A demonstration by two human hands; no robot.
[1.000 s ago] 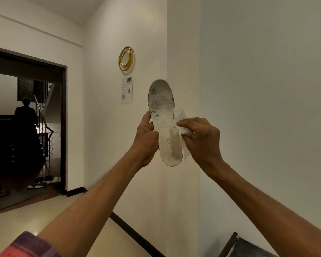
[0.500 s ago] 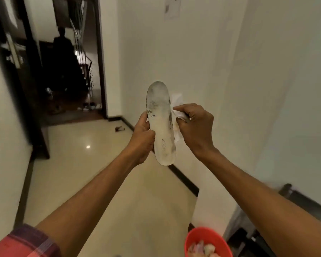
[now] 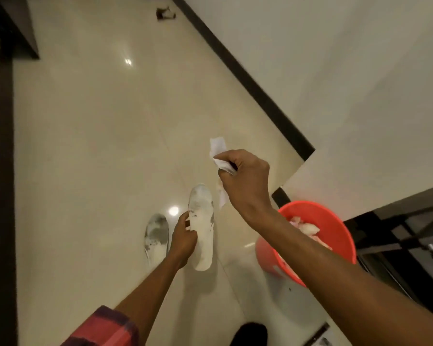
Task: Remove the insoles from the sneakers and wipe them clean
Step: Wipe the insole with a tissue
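My left hand (image 3: pixel 184 234) grips a white insole (image 3: pixel 202 228) with grey dirt marks near its toe end, low over the floor. A second dirty white insole (image 3: pixel 156 239) lies on the floor just left of that hand. My right hand (image 3: pixel 244 182) is raised higher and to the right, pinching a white wipe (image 3: pixel 219 152) whose ends stick out above and below the fingers. The wipe is apart from the held insole. No sneakers are clearly in view.
A red bucket (image 3: pixel 335 228) with crumpled pale wipes inside stands on the cream tile floor (image 3: pixel 98 146) at right, beside a white wall corner (image 3: pixel 335 96) with black skirting. A dark frame (image 3: pixel 398 243) is at far right, and a dark shape (image 3: pixel 249 333) at the bottom edge.
The view has swung down from the wall to the floor. My left hand lowered the insole toward the floor, and my right hand lifted the wipe off it.
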